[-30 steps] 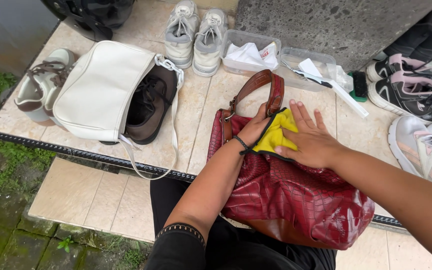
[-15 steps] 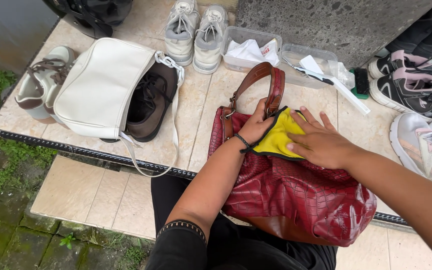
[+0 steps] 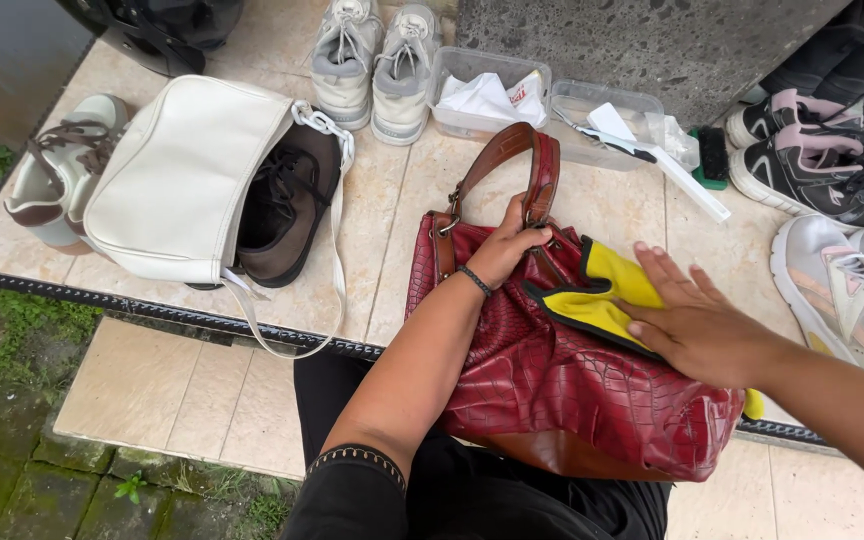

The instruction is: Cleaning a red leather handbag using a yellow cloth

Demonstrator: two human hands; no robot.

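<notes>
We sit at a tiled step, dark trousers (image 3: 512, 490) at the bottom edge, red crocodile-textured handbag (image 3: 572, 380) resting on our lap and against the ledge. Our left hand (image 3: 507, 245) is closed around the bag's top edge at the base of the brown handle (image 3: 522, 165). Our right hand (image 3: 697, 320) lies flat, fingers spread, pressing a yellow cloth (image 3: 602, 295) onto the bag's side. Beyond, beige tiled ledge (image 3: 402, 210) with dark edging strip; white shoulder bag (image 3: 187, 180) over a brown shoe (image 3: 287, 205), grey sneakers (image 3: 372, 55), two clear plastic tubs (image 3: 552, 100), white brush (image 3: 667, 160), more sneakers right (image 3: 822, 170). Mossy paving lower left, rough stone wall (image 3: 642, 40) behind.
</notes>
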